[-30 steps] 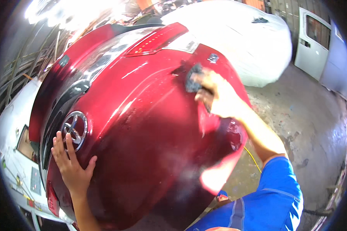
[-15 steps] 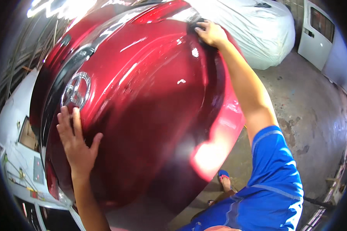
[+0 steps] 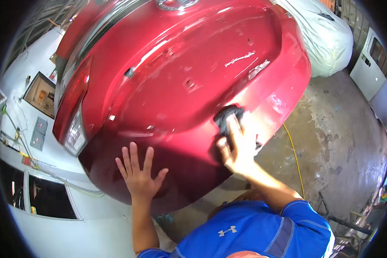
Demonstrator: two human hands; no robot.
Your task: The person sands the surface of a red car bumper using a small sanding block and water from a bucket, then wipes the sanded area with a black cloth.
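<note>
The back end of a glossy red car (image 3: 193,69) fills the middle of the view. Against its lower bumper, on the right, my right hand (image 3: 240,150) presses a black cloth (image 3: 222,118), fingers over it. Bright light washes out part of that hand. My left hand (image 3: 142,176) is spread over the darker lower bumper, fingers apart and holding nothing; whether the palm touches the paint I cannot tell. A tail light (image 3: 75,129) sits at the car's left corner, and a chrome emblem (image 3: 178,3) is cut off at the top edge.
A vehicle under a pale cover (image 3: 327,47) stands at the back right, near a detached white door (image 3: 370,64). Along the stained concrete floor (image 3: 327,124) runs a yellow hose or cord (image 3: 296,155). To the left is a white wall (image 3: 13,86) with a grey panel box (image 3: 38,133).
My right hand and the black cloth have moved from the upper right of the trunk lid down to the bumper. My left hand has left the emblem area for the lower bumper. The view has shifted.
</note>
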